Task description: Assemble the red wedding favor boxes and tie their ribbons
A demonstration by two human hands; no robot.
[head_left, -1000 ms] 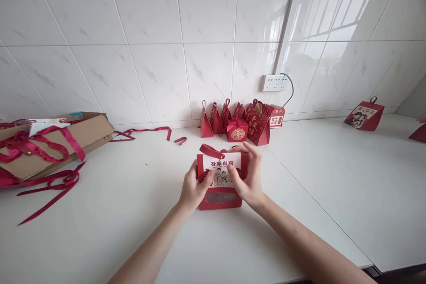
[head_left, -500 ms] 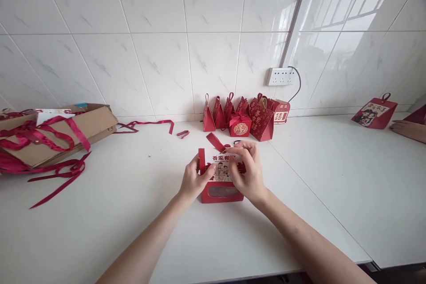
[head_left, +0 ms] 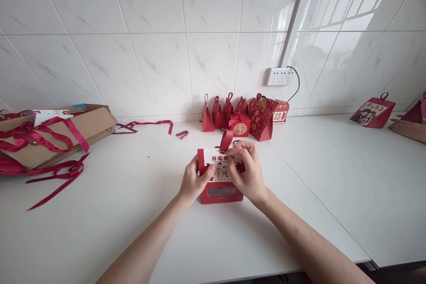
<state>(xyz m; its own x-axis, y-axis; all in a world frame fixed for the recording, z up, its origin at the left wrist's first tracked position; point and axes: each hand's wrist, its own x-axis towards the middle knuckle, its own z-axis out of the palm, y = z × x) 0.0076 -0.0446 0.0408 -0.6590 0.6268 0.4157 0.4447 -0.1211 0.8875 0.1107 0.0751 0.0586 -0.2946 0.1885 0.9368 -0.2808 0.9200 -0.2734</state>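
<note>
A red gift box [head_left: 219,193] with a white printed front and a clear window stands on the white counter [head_left: 100,213] in front of me. My left hand [head_left: 194,180] grips its left side, thumb on the front panel. My right hand [head_left: 246,172] is closed on the box's top right, fingers pinched by the red ribbon loop [head_left: 226,140] that stands up from its top.
Several finished red gift boxes [head_left: 244,120] line the tiled wall. A cardboard box [head_left: 60,135] draped with red ribbons lies at the left, with loose ribbon [head_left: 149,124] nearby. Another person's hand [head_left: 408,128] rests at the far right beside a red gift box [head_left: 372,112]. A wall socket [head_left: 278,76] hangs above.
My right hand slid from the box's right side to its top. The ribbon loop has lifted from lying flat to standing upright. Another person's hand has come into view at the right.
</note>
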